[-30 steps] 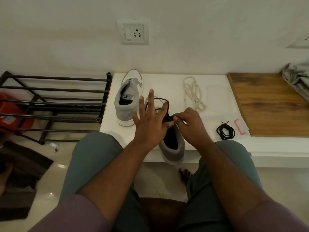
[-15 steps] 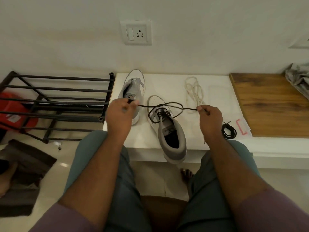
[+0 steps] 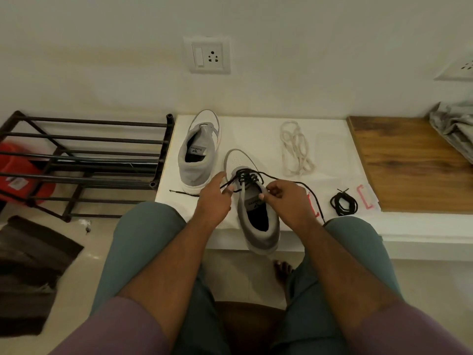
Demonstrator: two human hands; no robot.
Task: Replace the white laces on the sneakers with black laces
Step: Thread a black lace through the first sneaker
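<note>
Two grey sneakers (image 3: pixel 252 201), tongue labels (lettering too small), black lace (image 3: pixel 245 175).

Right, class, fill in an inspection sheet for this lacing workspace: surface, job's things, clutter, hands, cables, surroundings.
Surface: white ledge, with a wooden board at its right.
Job's things: near sneaker threaded with black lace; far sneaker unlaced; white laces piled loose; spare black lace coiled.
Clutter: red-edged packaging beside the coil.
Hands: left hand pinches the lace; right hand pinches it by the tongue.
Cables: nothing seen.
Surroundings: wall socket, metal rack, grey cloth, dark mat.
</note>
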